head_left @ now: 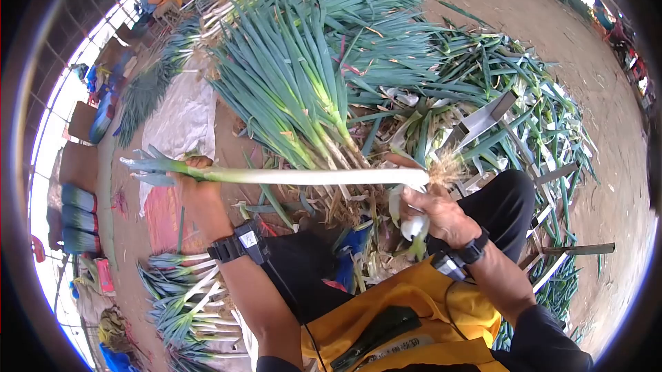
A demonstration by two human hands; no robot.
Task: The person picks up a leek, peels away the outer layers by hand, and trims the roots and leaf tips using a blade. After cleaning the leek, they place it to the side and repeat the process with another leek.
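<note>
A long green onion lies level across the view, its roots at the right and its cut green leaves at the left. My left hand is closed around the stalk just below the leaves. Near the root end, my right hand is closed, with loose pale outer leaves hanging at its fingers. Beyond the stalk, a big bunch of untrimmed green onions spreads its leaves away from me.
Peeled green onions lie in a row at the lower left. A metal frame stands on the right amid leaf scraps. White sheeting lies at the left. Packed bundles stand farther left. A person sits at the upper left.
</note>
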